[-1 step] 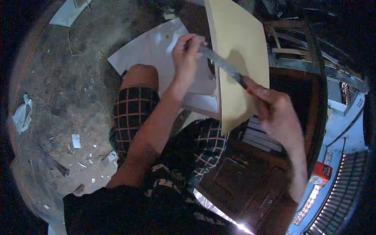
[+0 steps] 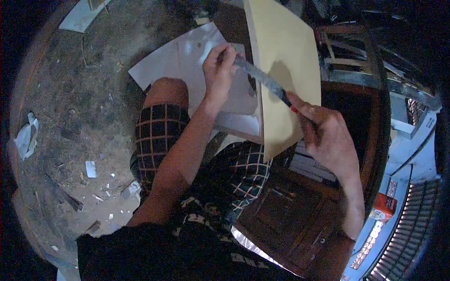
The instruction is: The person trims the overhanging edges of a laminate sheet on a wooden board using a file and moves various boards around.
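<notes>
A long flat metal file [image 2: 262, 79] with a black and red handle slants across the raised edge of a pale yellow board [image 2: 293, 42]. My right hand [image 2: 323, 126] is closed round its handle, over the yellow face. At the far end, my left hand [image 2: 219, 70] pinches the blade's tip beyond the board's edge. The board stands steeply tilted between my knees and a dark wooden cabinet. White panels [image 2: 164, 61] lie behind and below my left hand, partly covered by my arm. Where the file meets the edge is too blurred to make out.
The dark wooden cabinet [image 2: 281, 210] stands close on my right. Beyond it are wooden frames [image 2: 344, 61] and a red box [image 2: 384, 206] on a light blue surface. Paper scraps [image 2: 91, 168] and debris litter the floor on my left.
Both hands and the file have shifted slightly to the left across the board's edge. My grip on each end is the same.
</notes>
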A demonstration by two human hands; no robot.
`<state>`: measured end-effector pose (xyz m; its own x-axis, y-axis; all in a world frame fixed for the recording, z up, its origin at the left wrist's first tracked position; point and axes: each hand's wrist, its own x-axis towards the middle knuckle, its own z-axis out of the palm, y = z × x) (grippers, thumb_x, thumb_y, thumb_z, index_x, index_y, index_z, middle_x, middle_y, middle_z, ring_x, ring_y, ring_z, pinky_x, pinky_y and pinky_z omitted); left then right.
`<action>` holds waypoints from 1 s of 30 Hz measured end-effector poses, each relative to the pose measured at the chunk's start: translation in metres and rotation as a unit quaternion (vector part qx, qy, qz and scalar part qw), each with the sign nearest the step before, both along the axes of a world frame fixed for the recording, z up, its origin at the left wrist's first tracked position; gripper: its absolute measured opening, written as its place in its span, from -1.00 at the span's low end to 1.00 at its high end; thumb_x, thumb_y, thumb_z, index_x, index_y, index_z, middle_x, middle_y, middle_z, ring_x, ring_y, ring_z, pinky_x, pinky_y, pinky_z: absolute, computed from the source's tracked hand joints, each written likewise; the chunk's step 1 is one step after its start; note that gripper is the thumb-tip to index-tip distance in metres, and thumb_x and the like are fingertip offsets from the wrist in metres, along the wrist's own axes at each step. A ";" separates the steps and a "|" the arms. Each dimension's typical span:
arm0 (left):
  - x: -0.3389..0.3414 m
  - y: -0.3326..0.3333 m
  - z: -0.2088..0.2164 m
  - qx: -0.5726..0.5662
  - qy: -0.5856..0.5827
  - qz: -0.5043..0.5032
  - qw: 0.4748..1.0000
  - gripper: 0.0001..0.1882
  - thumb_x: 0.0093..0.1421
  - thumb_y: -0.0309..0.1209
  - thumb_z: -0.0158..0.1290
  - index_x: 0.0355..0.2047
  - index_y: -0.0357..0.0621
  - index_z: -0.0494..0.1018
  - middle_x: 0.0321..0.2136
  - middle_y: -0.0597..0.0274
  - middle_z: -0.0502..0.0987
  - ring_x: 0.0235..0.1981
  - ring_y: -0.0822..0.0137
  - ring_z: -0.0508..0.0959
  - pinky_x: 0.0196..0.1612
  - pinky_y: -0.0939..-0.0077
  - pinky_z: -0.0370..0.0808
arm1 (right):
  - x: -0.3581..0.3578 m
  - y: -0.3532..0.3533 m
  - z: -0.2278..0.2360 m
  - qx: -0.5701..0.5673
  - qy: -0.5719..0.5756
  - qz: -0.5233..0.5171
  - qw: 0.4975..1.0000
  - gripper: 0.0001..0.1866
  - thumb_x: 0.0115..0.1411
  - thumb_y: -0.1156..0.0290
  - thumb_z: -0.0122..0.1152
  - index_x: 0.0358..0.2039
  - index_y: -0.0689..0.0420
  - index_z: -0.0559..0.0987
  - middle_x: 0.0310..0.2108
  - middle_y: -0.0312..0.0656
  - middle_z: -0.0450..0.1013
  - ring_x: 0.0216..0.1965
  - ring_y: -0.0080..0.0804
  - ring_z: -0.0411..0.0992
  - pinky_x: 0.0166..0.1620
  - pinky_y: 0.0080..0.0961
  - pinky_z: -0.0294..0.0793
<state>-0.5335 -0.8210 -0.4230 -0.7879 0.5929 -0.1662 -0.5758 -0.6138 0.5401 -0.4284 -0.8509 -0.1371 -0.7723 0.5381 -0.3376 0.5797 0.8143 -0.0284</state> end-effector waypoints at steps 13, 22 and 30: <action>0.014 -0.017 0.005 -0.091 0.118 0.003 0.989 -0.73 0.35 -0.29 0.06 -0.17 -0.30 0.50 -0.31 0.26 0.59 -0.32 0.53 0.48 -0.22 0.62 0.44 | 0.011 -0.012 0.011 0.046 -0.034 0.046 0.997 -0.56 0.21 0.70 0.04 0.10 0.18 0.54 -0.25 0.00 0.60 -0.26 -0.36 0.57 -0.15 -0.44 0.52; 0.036 -0.020 0.027 -0.066 0.172 0.067 0.981 -0.75 0.38 -0.29 0.01 -0.23 -0.26 0.48 -0.34 0.28 0.55 -0.28 0.48 0.51 -0.17 0.55 0.46 | 0.050 -0.012 0.018 0.047 -0.014 0.046 0.998 -0.57 0.11 0.66 0.17 0.03 0.14 0.59 -0.36 0.07 0.54 -0.40 -0.18 0.58 -0.29 -0.39 0.51; 0.033 -0.029 0.031 -0.141 0.246 0.064 0.957 -0.75 0.38 -0.29 0.01 -0.19 -0.27 0.48 -0.30 0.28 0.53 -0.26 0.47 0.49 -0.12 0.53 0.44 | 0.053 -0.003 0.037 -0.008 0.088 0.031 0.996 -0.59 0.13 0.60 0.13 0.02 0.09 0.59 -0.26 0.07 0.57 -0.26 0.03 0.57 -0.13 -0.24 0.57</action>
